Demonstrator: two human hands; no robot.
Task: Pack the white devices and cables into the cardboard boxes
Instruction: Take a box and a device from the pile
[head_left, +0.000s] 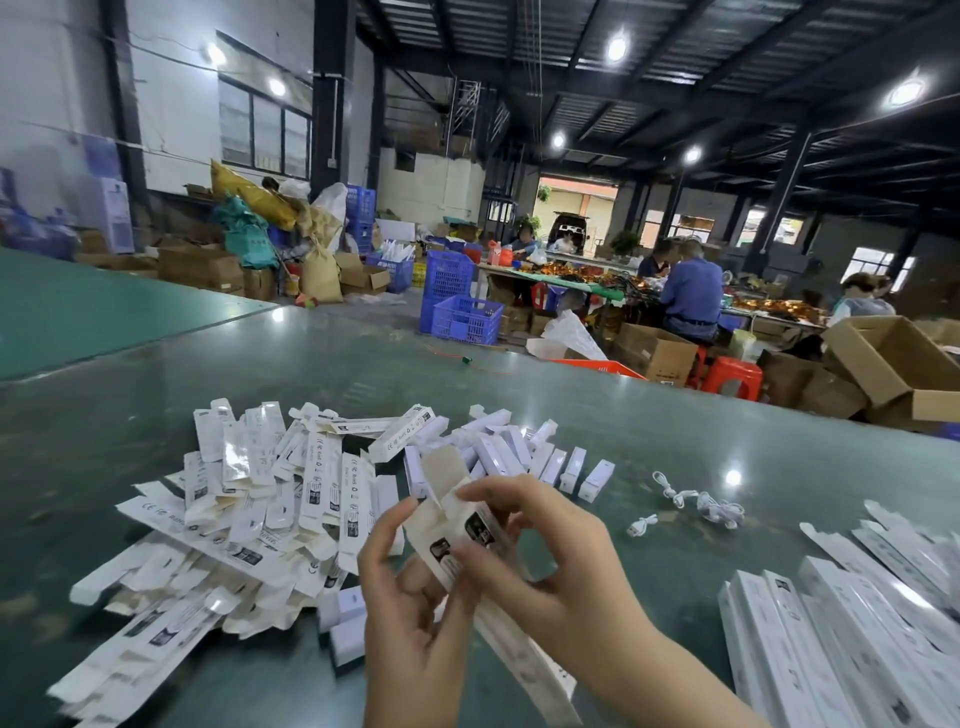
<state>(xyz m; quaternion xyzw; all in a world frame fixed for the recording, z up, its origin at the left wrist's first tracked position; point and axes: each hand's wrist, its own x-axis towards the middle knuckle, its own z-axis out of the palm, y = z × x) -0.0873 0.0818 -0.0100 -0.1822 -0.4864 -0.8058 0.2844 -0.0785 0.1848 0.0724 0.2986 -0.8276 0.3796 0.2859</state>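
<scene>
Carton, slim and white, sits between both my hands: left hand pinches its near side, right hand curls over its top, fingers at the open end flap. I judge the step to be erecting it; keep the flap clear. Beyond the grip stand white devices; right of it lie cables; left, flat cartons.

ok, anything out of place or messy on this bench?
Nothing damaged. The flat white cardboard boxes lie in a jumbled heap at the left, and the white cables sit loose and tangled to the right of the white devices. Both hands hold one open box.
</scene>
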